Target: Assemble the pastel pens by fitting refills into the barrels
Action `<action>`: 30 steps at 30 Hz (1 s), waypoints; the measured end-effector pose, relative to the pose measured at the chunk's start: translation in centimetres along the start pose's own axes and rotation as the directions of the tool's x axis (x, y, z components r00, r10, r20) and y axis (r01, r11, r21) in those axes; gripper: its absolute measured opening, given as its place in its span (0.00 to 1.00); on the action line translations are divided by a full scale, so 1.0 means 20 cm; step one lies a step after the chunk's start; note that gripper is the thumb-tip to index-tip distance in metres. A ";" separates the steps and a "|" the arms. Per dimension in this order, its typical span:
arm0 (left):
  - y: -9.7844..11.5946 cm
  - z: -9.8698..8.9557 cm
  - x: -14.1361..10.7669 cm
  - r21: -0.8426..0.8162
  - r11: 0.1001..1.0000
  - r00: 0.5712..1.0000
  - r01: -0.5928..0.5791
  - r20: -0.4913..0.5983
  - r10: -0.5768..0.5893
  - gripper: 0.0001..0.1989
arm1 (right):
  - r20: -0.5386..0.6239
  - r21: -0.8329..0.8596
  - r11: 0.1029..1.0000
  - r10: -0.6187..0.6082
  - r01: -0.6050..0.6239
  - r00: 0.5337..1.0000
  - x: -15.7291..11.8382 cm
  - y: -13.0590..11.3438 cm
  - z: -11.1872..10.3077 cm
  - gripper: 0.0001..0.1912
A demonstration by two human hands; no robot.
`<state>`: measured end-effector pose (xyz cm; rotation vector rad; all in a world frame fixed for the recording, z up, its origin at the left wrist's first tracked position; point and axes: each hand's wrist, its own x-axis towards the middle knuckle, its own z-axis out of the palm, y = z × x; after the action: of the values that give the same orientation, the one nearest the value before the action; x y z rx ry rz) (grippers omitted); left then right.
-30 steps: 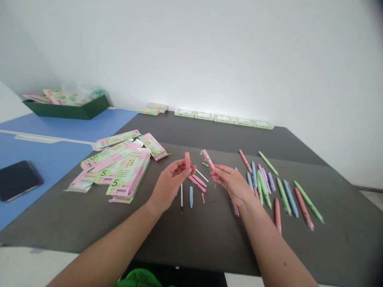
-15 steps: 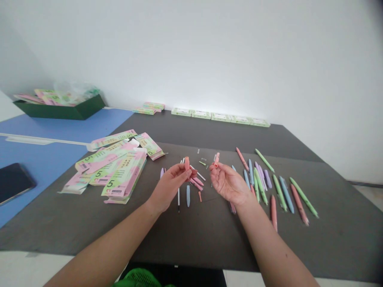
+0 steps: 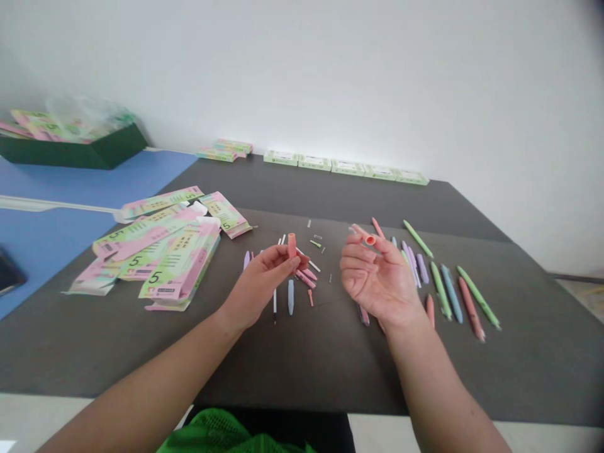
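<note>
The left hand (image 3: 264,277) is left of the light blue barrel (image 3: 290,297) and slightly beyond it, its fingers and thumb pinching a short coral sleeve (image 3: 292,245) upright, open end at the top. The right hand (image 3: 377,280) is to the right of the blue barrel, palm partly turned up, fingers curled around a coral tube (image 3: 362,233) whose round open end faces the person. The 2 coral parts are apart, both beyond the blue barrel, with a gap of dark table (image 3: 302,358) between the hands; a few tiny loose bits (image 3: 315,243) lie in that gap.

Room right around the blue barrel is tight: a white refill (image 3: 275,305) lies just to its left and a small coral plug (image 3: 310,297) just to its right. From the blue barrel toward the person, a wide band of tabletop reaches the near edge.

Well left of the blue barrel, the heap of printed cartons (image 3: 165,251) limits that side. Well right of it, loose pens (image 3: 452,293) lie at angles, some partly hidden by the right hand and forearm. Far beyond it, 5 flat boxes (image 3: 348,167) line the table's far edge by the wall.
</note>
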<state>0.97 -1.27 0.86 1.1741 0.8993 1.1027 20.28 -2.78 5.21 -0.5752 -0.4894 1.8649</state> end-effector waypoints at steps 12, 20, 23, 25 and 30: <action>0.00 -0.01 0.01 0.106 0.993 0.994 -0.058 -0.086 0.067 0.10 | -0.019 -0.261 0.962 -0.092 0.084 0.996 -0.03 -0.02 0.00 0.10; -0.01 0.06 -0.06 0.416 0.908 0.995 -0.044 0.095 0.005 0.11 | -0.023 -0.310 0.935 -0.190 0.174 0.982 0.02 -0.05 -0.07 0.08; -0.04 0.15 -0.14 0.620 0.781 0.985 -0.077 0.170 -0.037 0.11 | -0.028 -0.307 0.935 -0.198 0.180 0.980 0.03 -0.06 -0.09 0.09; -0.08 0.20 -0.19 0.712 0.694 0.976 -0.107 0.208 -0.063 0.13 | -0.043 -0.339 0.922 -0.211 0.184 0.977 0.04 -0.06 -0.10 0.09; -0.14 0.26 -0.23 0.886 0.418 0.953 -0.199 0.274 -0.127 0.17 | -0.041 -0.448 0.872 -0.241 0.197 0.970 0.04 -0.05 -0.10 0.10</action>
<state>5.34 -7.16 -1.09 2.2208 1.2803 0.3272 22.01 -1.54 4.13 -0.8687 -0.8892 1.5028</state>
